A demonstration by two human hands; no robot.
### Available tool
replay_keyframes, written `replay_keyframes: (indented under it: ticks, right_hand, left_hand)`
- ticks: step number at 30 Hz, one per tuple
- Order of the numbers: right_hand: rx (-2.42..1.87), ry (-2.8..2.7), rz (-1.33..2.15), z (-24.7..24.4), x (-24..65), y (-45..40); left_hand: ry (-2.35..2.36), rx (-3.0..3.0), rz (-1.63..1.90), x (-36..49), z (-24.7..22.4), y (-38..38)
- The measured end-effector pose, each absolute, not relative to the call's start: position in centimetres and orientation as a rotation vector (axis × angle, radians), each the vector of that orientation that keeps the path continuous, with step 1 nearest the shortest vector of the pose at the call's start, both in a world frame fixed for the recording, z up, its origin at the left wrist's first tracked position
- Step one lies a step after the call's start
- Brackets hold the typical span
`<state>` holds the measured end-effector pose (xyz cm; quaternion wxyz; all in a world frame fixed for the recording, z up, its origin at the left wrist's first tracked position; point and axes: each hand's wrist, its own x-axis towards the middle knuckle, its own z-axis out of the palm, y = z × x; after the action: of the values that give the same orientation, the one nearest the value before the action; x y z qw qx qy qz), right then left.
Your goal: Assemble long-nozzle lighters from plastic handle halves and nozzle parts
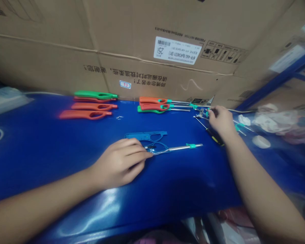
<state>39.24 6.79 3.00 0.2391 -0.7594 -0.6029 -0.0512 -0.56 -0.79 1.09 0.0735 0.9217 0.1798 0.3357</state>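
My left hand (119, 162) rests on the blue table with its fingertips on a lighter insert (167, 148), a metal tube with a teal collar and a wire loop. Just above those fingers lies a blue plastic lighter shell (145, 136). My right hand (220, 120) is at the far right, its fingertips among small metal and teal lighter parts (202, 112). A screwdriver with a black and yellow handle (215, 136) lies partly under that hand. I cannot tell whether either hand grips anything firmly.
Several green and orange lighter shells (93, 105) lie along the back table edge, with more (155, 104) to their right. Cardboard cartons (152, 51) stand behind. A blue shelf rail (277, 76) and crumpled white material (276, 121) are at the right.
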Motion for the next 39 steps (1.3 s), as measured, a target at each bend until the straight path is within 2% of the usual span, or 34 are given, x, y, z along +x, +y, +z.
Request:
replay_keyframes:
  ticks: [3,8,11,17,21,31,39]
  right_hand:
    - [-1.960,-1.755,-0.034,3.7,37.4,6.0]
    - [-1.652,-2.202,0.386,3.8,33.2,4.2]
    - [-1.565,-2.350,0.506,3.5,31.9,3.5]
    - [-1.647,-2.326,0.413,3.9,32.4,3.0]
    - [-1.612,-2.512,0.317,4.0,32.5,2.6]
    - [-1.212,-2.636,0.428,4.2,28.3,0.1]
    - [-1.108,-2.881,0.233,4.1,27.4,-0.6]
  left_hand:
    - [0.564,2.704,1.003,-0.5,1.0,-0.7]
    - [0.635,2.569,1.000,-0.3,0.8,-0.5]
    - [0.670,2.541,1.025,-0.3,0.9,-0.4]
    - [0.763,2.571,0.960,-0.3,0.6,-0.2]
    - [0.826,2.591,0.861,-0.4,0.4,-0.2]
    - [0.954,2.603,0.739,-0.2,0.5,-0.1]
    - [0.931,2.611,0.696,-0.1,0.6,-0.1]
